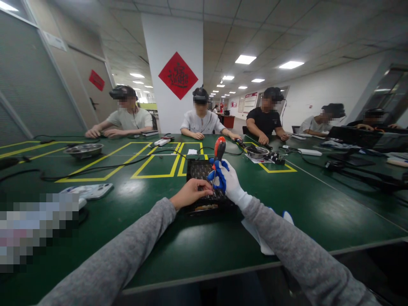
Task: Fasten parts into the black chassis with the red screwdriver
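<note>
My right hand [230,178] wears a white glove with blue palm and fingers and is closed around a screwdriver [219,148] with a red and black handle. The screwdriver stands nearly upright, its shaft pointing down over a black tray-like case [196,169] with a patterned inside. My bare left hand [193,193] reaches in from the left, thumb and fingers pinched together beside the lower shaft. What they pinch, if anything, is too small to tell. The screwdriver's tip is hidden by the fingers. A brownish piece [206,208] shows at the case's near edge.
Partly under my right forearm lies another white and blue glove [266,244]. A phone [98,191] is at left, a metal bowl [84,149] farther back. Cables [127,162] cross the green table [153,250]. Several people sit opposite; another bowl [257,151] stands at their side.
</note>
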Available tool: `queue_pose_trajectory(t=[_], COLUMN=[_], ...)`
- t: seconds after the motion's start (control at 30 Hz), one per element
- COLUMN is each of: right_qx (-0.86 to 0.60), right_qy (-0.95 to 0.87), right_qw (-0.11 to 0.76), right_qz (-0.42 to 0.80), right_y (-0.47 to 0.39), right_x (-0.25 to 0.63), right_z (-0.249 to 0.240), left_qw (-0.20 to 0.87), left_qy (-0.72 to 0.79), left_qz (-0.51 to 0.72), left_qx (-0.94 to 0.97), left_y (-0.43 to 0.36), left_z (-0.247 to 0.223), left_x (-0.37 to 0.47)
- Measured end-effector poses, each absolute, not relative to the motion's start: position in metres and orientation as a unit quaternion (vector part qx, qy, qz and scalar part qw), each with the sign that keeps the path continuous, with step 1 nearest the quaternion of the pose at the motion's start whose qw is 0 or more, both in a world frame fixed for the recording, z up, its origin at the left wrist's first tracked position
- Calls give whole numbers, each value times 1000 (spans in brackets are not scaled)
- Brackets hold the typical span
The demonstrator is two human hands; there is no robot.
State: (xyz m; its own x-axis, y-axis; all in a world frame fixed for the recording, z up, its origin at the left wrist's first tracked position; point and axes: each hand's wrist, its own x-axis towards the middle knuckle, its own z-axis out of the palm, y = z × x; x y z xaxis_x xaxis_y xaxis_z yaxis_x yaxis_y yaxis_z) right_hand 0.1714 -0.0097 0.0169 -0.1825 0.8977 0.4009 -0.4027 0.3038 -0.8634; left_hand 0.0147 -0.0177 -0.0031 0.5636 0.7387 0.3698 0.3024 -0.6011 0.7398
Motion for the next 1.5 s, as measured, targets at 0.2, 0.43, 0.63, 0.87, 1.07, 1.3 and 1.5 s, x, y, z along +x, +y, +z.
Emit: queue_pose_trajectory(t=[0.2,0.43,0.63,0.87,1.07,1.3,1.5], right_qx=[-228,-200,-219,-217,-245,-246,-256], right_qy=[-521,-531,-543,-529,-527,-546,-543], right_qw=[586,607,580,620,620,617,612], right_qz=[577,556,566,537,527,511,515], right_y=[-5,-14,-16,-15,-17,-16,-16], right_x=[174,168,168,170,170,170,170], right_z=[16,17,17,17,20,19,18], left_qw=[304,315,310,275,252,298,290], left_qy=[292,338,275,315,291,286,279], left_qz=[347,327,304,331,343,338,313], left_qx=[838,824,858,846,857,846,860], left_y=[-16,-12,-17,-16,-16,-18,-17], left_z=[-3,0,2,-3,-5,-2,-3], left_x=[14,18,16,18,15,18,16])
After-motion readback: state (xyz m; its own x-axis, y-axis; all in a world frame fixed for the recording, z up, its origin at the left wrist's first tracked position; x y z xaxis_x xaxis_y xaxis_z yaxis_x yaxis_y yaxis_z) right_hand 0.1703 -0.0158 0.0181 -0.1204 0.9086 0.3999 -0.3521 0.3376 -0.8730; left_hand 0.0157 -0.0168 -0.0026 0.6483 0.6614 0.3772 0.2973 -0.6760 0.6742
